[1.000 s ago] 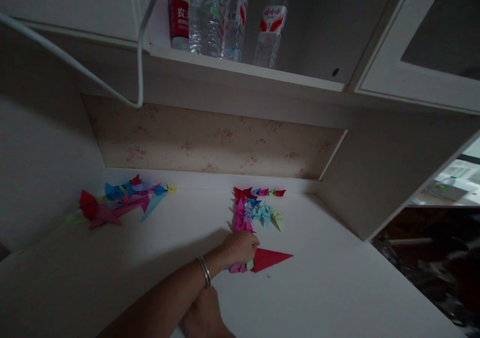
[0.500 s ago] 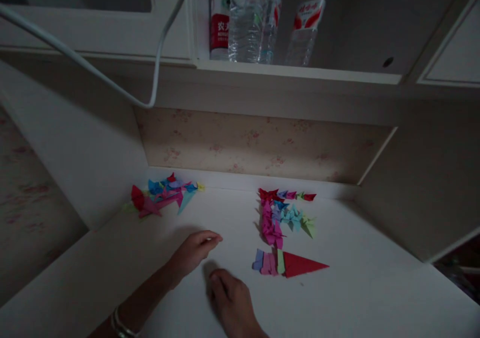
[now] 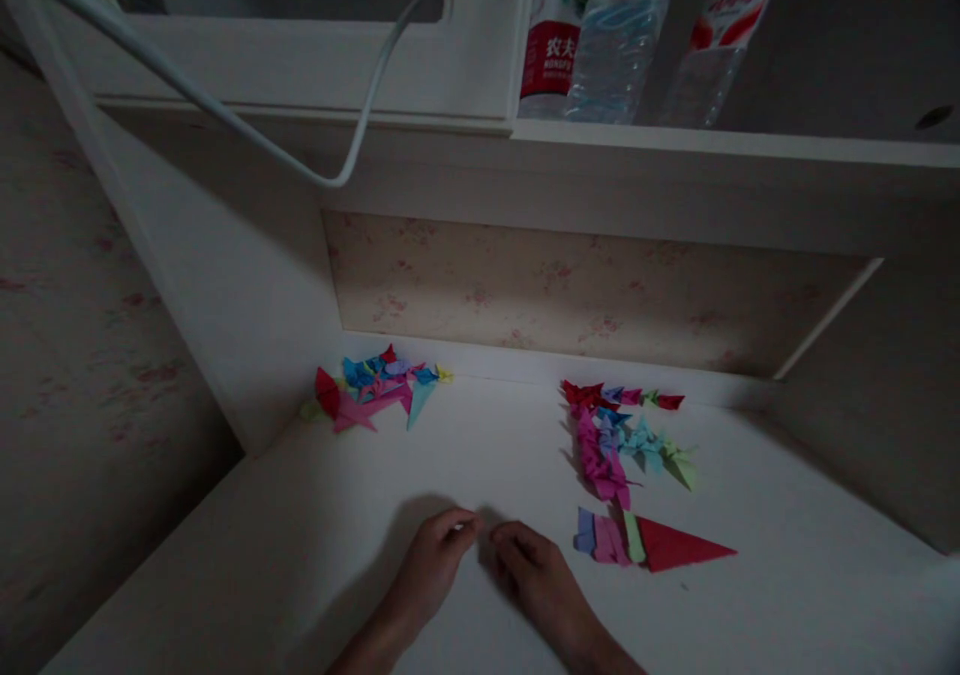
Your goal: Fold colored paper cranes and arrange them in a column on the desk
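Note:
Near the front middle of the white desk, my left hand [image 3: 442,555] is closed, thumb and fingertips together in a pinch. Close beside it is my right hand [image 3: 536,570], its fingers curled in. A narrow gap separates the two hands. Whatever is between the fingers, if anything, is too small or hidden to make out. To the right of my right hand lie a red folded paper triangle [image 3: 682,545], a green paper strip [image 3: 634,537], pink folded paper [image 3: 610,540] and blue-violet folded paper [image 3: 584,532] in a row. Behind them stands a cluster of magenta folded paper pieces [image 3: 596,455].
A heap of colourful folded paper [image 3: 375,395] lies at the back left. Light-blue folded paper [image 3: 643,440] sits at the back right. Overhead, a shelf [image 3: 712,143] holds plastic bottles [image 3: 622,45]. A white cable [image 3: 247,140] hangs down at the upper left.
My left hand has come back from the paper row, leaving the pieces on the desk. Both hands are now close together. The view has turned left.

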Motion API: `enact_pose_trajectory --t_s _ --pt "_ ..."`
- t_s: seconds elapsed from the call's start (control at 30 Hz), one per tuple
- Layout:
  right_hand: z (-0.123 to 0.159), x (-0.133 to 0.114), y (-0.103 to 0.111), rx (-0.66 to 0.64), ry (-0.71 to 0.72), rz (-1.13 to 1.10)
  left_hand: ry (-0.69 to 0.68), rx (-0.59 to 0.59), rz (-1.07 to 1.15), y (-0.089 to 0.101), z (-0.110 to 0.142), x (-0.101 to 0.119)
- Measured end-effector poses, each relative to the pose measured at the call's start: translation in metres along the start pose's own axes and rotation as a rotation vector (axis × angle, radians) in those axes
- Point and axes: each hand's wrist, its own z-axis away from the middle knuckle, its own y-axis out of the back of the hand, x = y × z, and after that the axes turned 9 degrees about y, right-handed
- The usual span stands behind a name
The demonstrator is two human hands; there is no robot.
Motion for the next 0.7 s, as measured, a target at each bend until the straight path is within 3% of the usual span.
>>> enact_pose_trajectory --t_s 0.1,0.27,0.4,0.53,0.7 --pt "-0.042 -0.014 -0.003 -0.061 0.011 -0.019 -0.013 0.005 -0.034 -0.001 -0.001 -0.004" --pt "-0.132 -0.036 -0.018 -0.111 0.121 0.3 0.056 0.014 -0.056 0.001 -0.005 -0.005" --pt "-0.196 -0.039 -0.034 -0.12 0.178 0.512 0.055 -0.018 -0.055 0.003 -0.005 -0.003" --pt "-0.239 -0.035 -0.047 -0.157 0.197 0.705 0.057 -0.059 -0.079 0.002 -0.007 -0.004" --pt "-0.272 -0.027 -0.059 -0.206 0.205 0.884 0.075 -0.124 -0.073 0.002 -0.01 -0.007"
